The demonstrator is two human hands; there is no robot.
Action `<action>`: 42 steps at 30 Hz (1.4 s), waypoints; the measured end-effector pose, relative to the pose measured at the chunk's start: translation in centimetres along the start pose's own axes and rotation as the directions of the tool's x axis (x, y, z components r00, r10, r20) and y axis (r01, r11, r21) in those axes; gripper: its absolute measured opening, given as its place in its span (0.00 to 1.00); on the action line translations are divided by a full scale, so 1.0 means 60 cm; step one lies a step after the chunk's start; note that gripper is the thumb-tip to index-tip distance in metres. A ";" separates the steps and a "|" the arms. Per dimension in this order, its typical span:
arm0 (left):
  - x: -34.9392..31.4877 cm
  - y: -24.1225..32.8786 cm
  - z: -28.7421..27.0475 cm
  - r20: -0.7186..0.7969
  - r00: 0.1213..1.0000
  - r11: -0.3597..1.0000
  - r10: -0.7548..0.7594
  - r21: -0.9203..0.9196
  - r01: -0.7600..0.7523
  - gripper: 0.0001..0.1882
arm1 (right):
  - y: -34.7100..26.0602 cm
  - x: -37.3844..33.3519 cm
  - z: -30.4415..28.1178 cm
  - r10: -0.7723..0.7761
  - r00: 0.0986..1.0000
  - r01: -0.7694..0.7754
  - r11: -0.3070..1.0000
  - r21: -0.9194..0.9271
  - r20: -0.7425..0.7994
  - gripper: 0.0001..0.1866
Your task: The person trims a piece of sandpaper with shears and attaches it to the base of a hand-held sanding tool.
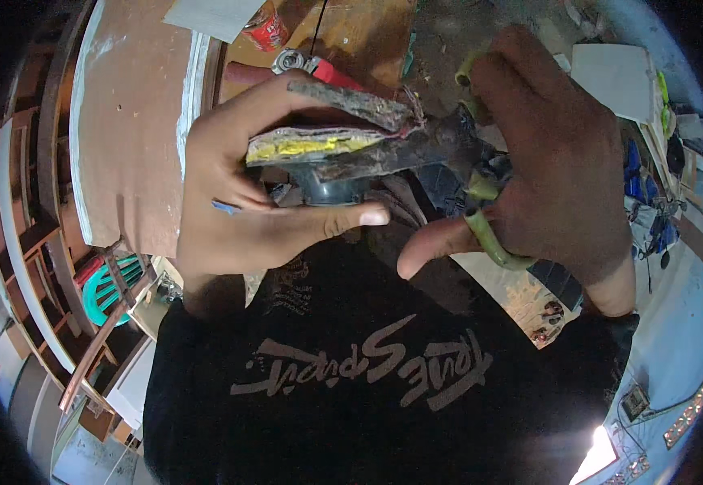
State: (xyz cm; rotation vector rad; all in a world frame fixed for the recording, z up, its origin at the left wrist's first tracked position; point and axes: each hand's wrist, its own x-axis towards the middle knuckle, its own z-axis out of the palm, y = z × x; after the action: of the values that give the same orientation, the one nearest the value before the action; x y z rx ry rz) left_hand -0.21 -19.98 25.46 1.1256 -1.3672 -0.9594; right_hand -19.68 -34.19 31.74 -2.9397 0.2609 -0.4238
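My left hand point(230, 186) is wrapped round a worn block of layered dark strips point(359, 105) with a bright yellow band point(303, 147) along one side. Its thumb lies below the block, and a small blue strip shows on a finger. In my right hand point(541, 153) are what look like old pliers, with yellow-green tube sleeves point(489, 242) on the handles. The dark pliers head point(448, 141) meets the block's right end, where thin reddish wires stick out; whether it bites there I cannot tell. Under the block a grey rounded surface point(331, 188) partly shows.
Behind my hands, a red can point(266, 31) and a red-handled metal tool point(319, 69) rest on a wooden tabletop point(359, 32). A brown panel point(137, 105) stands left, near a green slatted plastic piece point(113, 291). Wooden frames line the far left; clutter lies right.
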 end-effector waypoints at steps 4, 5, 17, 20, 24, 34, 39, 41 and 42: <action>0.008 0.010 -0.008 0.049 0.998 0.999 -0.031 -0.013 0.032 0.32 | 0.001 -0.007 -0.005 -0.143 0.974 0.131 0.988 -0.080 -0.174 0.53; 0.009 0.009 -0.010 0.067 0.998 1.000 -0.020 -0.023 0.022 0.32 | 0.002 -0.010 -0.018 -0.064 0.997 0.063 0.997 -0.034 -0.039 0.52; 0.010 0.005 -0.001 0.054 0.998 0.998 -0.024 -0.063 0.028 0.31 | 0.011 -0.008 -0.013 -0.061 0.998 0.062 0.998 0.033 -0.032 0.48; 0.013 0.013 0.006 -0.007 0.998 0.994 0.059 0.093 -0.058 0.30 | -0.005 0.009 -0.015 -0.051 0.998 0.052 0.998 0.043 -0.022 0.50; 0.015 0.014 0.006 -0.019 0.999 0.999 0.041 0.029 -0.040 0.30 | -0.009 0.007 -0.013 0.036 0.999 -0.035 0.998 0.060 -0.013 0.51; 0.015 0.016 -0.009 0.146 0.988 0.999 -0.049 0.007 0.048 0.26 | 0.009 -0.011 -0.004 -0.029 0.999 0.030 0.999 0.032 -0.013 0.48; 0.009 0.008 -0.005 0.122 0.990 0.997 -0.066 -0.022 0.069 0.31 | -0.006 0.010 0.004 0.020 0.998 -0.013 0.993 0.115 -0.062 0.49; 0.012 0.010 0.006 0.006 0.997 0.997 -0.073 0.016 0.073 0.31 | -0.008 0.013 0.002 0.018 0.998 -0.014 0.996 0.085 -0.052 0.49; 0.013 0.008 0.005 0.007 0.997 0.997 -0.071 0.016 0.071 0.31 | -0.007 0.013 0.001 0.015 0.999 -0.013 0.999 0.052 -0.049 0.49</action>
State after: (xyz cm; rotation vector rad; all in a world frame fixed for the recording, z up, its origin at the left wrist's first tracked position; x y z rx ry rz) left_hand -0.56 -20.63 26.07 1.1900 -1.3511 -1.0063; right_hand -18.84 -33.90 31.97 -2.8776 0.2724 -0.4941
